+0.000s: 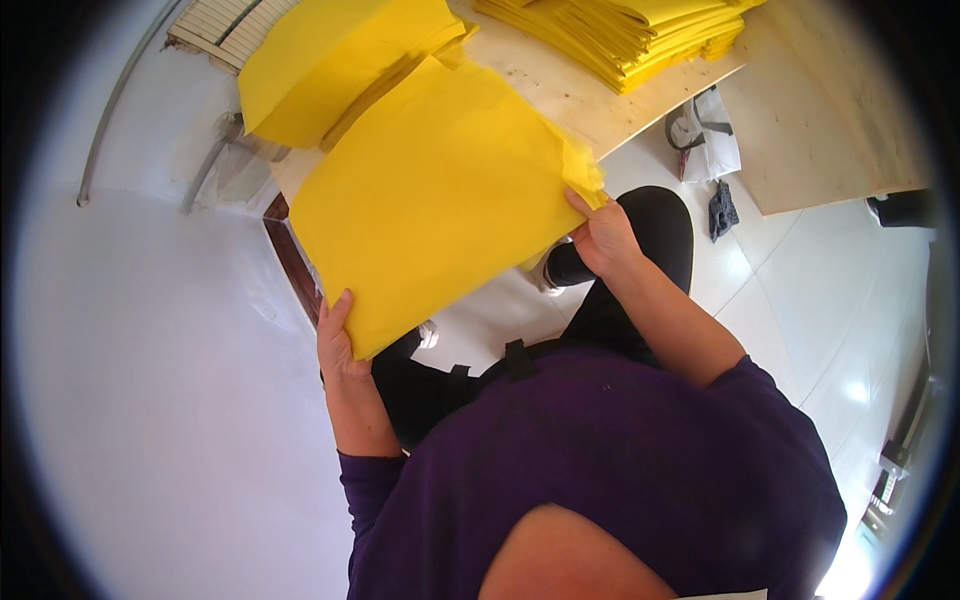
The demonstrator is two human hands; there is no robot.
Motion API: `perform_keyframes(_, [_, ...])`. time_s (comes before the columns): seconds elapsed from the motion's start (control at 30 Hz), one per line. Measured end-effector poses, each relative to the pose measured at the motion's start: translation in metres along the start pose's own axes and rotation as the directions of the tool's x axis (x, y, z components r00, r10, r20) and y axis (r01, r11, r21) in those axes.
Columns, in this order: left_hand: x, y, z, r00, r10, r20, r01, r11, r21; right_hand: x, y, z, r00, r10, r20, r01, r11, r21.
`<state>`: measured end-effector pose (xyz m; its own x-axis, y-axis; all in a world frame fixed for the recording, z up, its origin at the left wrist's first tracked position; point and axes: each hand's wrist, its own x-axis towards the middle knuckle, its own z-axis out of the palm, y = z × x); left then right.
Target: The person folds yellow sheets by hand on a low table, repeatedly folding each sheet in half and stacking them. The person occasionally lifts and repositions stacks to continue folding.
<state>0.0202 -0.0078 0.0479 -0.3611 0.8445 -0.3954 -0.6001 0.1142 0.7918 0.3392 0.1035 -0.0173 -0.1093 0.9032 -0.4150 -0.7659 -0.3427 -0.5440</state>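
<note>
A broad stack of thin yellow sheets (442,195), like non-woven fabric, spans the space between my two hands. My left hand (343,341) grips its near left corner, thumb on top. At the right edge, my right hand (604,232) pinches the near corner, where the layers look ruffled. The far part of the sheets extends over the wooden tabletop (562,109), while the near edge hangs above my lap. Behind it, a thick yellow pile (337,60) leans at the table's left end. The undersides of the held sheets are hidden.
Folded yellow pieces (630,37) are heaped at the far right of the table. A white wall (150,360) closes off the left side. On the tiled floor (780,277) are a white bag (709,142) and a dark cloth (722,212), beside another wooden panel (840,127).
</note>
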Motion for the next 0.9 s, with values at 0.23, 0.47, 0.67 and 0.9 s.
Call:
perform_keyframes(0.23, [0.005,0.009,0.007,0.999,-0.015,0.039,0.009,0.989,0.148,-0.005,-0.032,0.037,0.993,-0.082,0.086,0.106,0.939,-0.328])
perform_keyframes(0.47, [0.006,0.064,0.022,0.971,0.191,0.145,-0.212,0.967,0.14,0.0,-0.07,0.127,0.872,-0.299,0.387,0.409,0.88,-0.241])
perform_keyframes(0.67, [-0.01,0.124,0.041,0.928,0.37,0.054,-0.372,0.927,0.053,0.012,-0.089,0.194,0.731,-0.349,0.586,0.45,0.893,-0.03])
perform_keyframes(0.9, [-0.008,0.116,0.022,0.918,0.393,0.053,-0.394,0.918,0.032,-0.004,-0.064,0.183,0.811,-0.337,0.478,0.427,0.9,-0.09])
